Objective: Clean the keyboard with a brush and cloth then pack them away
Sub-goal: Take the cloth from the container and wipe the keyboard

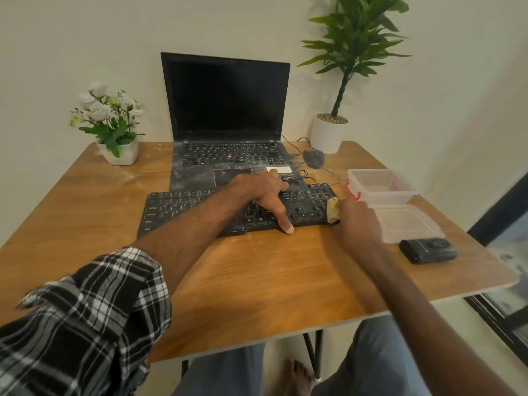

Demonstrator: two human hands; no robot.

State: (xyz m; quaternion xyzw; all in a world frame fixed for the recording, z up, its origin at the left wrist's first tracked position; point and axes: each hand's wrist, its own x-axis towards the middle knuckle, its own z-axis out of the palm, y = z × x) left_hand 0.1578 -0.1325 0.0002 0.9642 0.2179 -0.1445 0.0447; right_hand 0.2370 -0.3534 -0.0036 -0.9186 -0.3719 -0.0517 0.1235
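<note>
A black keyboard [183,207] lies across the wooden table [257,281] in front of a dusty laptop. My left hand [264,192] grips its right half, fingers over the far edge and thumb on the near edge. My right hand [357,221] holds a yellowish cloth [333,210] against the keyboard's right end. No brush is visible.
A clear plastic box [381,185] with red clips stands at the right, its lid [405,221] in front of it. A small black device [427,250] lies near the right edge. A mouse [313,157], a flower pot [118,155] and a tall plant pot [328,135] stand at the back.
</note>
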